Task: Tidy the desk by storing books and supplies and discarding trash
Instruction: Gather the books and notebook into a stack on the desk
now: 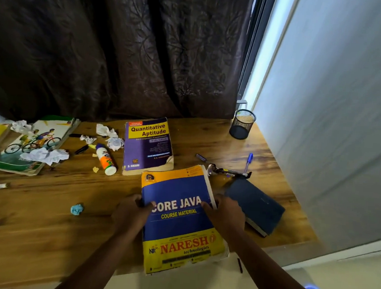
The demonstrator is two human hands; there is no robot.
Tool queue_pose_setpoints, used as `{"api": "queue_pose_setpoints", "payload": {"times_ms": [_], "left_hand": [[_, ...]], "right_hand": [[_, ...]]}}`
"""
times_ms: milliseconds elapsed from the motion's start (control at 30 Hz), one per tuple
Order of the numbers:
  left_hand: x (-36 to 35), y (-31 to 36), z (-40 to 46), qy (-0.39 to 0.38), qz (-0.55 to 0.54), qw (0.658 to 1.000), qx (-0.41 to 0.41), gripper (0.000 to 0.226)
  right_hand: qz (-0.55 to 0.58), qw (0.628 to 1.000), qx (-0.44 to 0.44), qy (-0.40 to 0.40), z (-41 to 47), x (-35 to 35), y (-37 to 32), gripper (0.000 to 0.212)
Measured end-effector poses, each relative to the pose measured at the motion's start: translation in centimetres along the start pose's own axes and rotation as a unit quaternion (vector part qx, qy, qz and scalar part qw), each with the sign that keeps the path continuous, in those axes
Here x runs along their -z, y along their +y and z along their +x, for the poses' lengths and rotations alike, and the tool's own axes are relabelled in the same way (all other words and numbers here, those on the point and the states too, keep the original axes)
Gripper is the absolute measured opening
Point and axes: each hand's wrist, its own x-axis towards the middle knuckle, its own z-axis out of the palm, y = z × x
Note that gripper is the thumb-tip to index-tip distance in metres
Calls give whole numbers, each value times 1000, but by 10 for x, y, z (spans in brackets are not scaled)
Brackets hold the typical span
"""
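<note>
Risk: the Core Java book [180, 221] overhangs the near edge of the surface [43, 212]; its limp, heavy block may sag or slip if I lift unevenly. Left of it, my left-hand fingers [138, 203] curl round its left edge; my right-hand fingers [212, 206] curl round its right edge, just beside the dark notebook [256, 205].

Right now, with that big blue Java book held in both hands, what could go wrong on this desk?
The Core Java book, gripped by the left hand and right hand, juts over the desk edge and could drop if the grip loosens. Swinging it right might bump the dark blue book near the desk's corner. Moving it forward could nudge the Quantitative Aptitude book.
</note>
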Motion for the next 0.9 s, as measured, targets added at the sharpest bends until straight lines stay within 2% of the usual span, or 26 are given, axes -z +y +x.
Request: {"api": "queue_pose_setpoints", "payload": {"times_ms": [200, 333, 467, 633, 800, 900], "left_hand": [[-18, 24, 5, 3, -20, 1000, -16, 30], [-29, 30, 12, 14, -17, 1000, -17, 23], [-35, 39, 12, 13, 3, 999, -33, 27], [-40, 51, 14, -1, -16, 999, -42, 28], [-46, 52, 21, -51, -58, 995, -57, 21], [-46, 52, 22, -47, -56, 995, -70, 22]], "right_hand": [[20, 1000, -1, 9, 18, 17, 9, 38], [13, 1000, -4, 13, 29, 28, 10, 40], [8, 1000, -13, 15, 38, 31, 14, 41], [-7, 999, -6, 36, 41, 35, 19, 37], [-25, 999, -20, 17, 43, 44, 24, 35], [-48, 999, -12, 18, 41, 47, 21, 38]]}}
